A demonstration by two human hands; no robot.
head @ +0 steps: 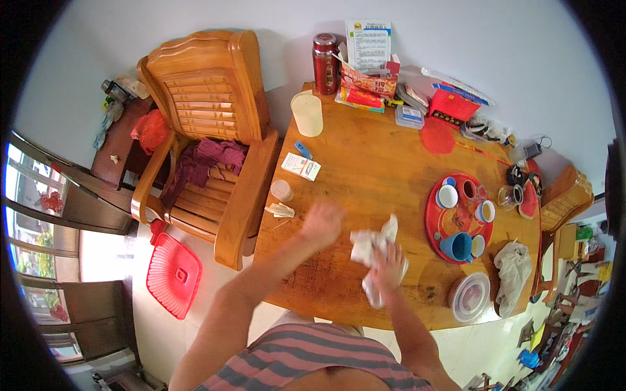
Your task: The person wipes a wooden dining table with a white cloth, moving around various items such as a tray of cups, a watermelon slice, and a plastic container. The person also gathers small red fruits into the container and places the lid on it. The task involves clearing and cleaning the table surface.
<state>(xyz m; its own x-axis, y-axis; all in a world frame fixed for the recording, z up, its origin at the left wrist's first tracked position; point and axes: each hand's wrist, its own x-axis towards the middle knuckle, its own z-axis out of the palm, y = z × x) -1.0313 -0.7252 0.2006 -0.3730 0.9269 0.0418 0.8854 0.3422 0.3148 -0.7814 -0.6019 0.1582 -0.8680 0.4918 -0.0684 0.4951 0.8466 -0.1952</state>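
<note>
My right hand presses a crumpled white cloth onto the wooden table, with cloth showing on both sides of the fingers. To its left, my left hand is over the tabletop, blurred, its fingers seeming curled; whether it holds anything cannot be seen. Left of that hand are a crumpled tissue, a small clear-sided round container and a white box with print. A round red tray with cups, among them a blue mug, lies right of the cloth.
A beige canister, a red thermos and several boxes line the wall side. Near the right front edge are a lidded plastic bowl and a plastic bag. A wooden armchair and red plastic basket stand left.
</note>
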